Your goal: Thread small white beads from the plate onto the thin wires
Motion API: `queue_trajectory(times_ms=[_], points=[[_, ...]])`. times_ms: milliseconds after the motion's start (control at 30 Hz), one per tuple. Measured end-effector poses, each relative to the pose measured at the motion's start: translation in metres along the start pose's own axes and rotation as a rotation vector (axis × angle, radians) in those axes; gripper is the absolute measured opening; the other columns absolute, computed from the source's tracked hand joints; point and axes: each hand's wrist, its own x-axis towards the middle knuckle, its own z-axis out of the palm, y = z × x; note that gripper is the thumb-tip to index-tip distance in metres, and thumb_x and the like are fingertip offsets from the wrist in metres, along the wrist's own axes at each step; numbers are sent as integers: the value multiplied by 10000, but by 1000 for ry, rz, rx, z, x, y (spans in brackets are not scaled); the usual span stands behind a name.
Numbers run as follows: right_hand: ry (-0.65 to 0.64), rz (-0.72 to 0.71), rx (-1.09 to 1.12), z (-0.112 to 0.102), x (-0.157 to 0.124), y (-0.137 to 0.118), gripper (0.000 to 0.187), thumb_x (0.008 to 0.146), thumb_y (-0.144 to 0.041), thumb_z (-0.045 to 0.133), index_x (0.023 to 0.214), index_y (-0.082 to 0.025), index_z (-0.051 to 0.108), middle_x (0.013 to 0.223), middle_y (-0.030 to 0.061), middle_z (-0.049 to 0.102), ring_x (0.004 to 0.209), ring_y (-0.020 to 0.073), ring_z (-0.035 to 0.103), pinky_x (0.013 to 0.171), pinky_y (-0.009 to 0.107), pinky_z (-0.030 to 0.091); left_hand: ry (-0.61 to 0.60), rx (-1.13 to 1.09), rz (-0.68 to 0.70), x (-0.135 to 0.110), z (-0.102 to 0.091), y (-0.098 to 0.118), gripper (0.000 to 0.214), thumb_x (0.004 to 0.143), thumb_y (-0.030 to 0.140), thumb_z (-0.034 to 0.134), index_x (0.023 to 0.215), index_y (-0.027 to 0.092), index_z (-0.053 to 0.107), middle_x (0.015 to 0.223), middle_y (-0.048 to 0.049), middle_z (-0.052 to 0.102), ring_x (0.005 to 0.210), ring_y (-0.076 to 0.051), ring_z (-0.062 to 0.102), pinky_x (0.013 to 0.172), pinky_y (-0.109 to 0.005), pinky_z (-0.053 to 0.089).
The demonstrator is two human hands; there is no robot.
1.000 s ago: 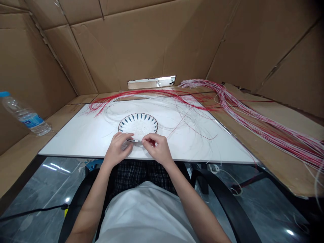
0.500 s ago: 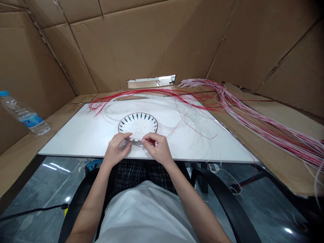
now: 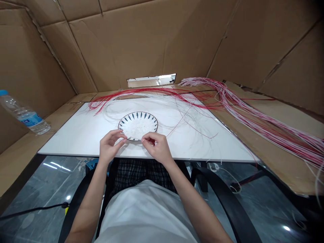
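A white plate with a dark rim and blue-green leaf marks lies on the white tabletop. Small clear or whitish bits are spread inside it. My left hand is at the plate's near left edge, its thumb and fingers apart and curved. At the near right edge, my right hand has thumb and forefinger pinched together. Whatever may be between those fingertips is too small to make out.
Loose red strands and thin white strands cross the table's back. A thick red-and-white bundle runs along the cardboard on the right. A water bottle stands tilted-looking at the left. Cardboard walls enclose the table.
My left hand has moved left, away from my right hand, and its thumb and fingers have spread. My right hand stays pinched in nearly the same place.
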Motion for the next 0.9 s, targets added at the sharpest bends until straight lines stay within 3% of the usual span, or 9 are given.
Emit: queue_trajectory(times_ms=[333, 700, 900], points=[[-145, -19, 2, 2, 0, 0, 113, 764, -139, 558, 690, -157, 642, 659, 3, 629, 571, 107, 517, 557, 219, 389, -24, -118, -11, 1, -2, 3, 432, 636, 143, 791, 1032, 178, 622, 779, -30, 696, 813, -169, 679, 789, -323, 558], [-164, -4, -15, 2, 1, -1, 118, 759, -138, 557, 688, -152, 650, 650, 3, 626, 566, 105, 512, 551, 215, 379, -48, -108, 5, 1, -3, 2, 438, 649, 151, 787, 1049, 194, 614, 775, -23, 701, 780, -164, 677, 855, -379, 552], [-161, -7, -20, 2, 1, 1, 122, 757, -132, 555, 684, -150, 652, 647, 1, 625, 556, 100, 502, 551, 215, 377, -64, -133, 18, 0, -3, 1, 447, 653, 124, 780, 1062, 202, 619, 787, -18, 702, 790, -152, 674, 857, -352, 543]])
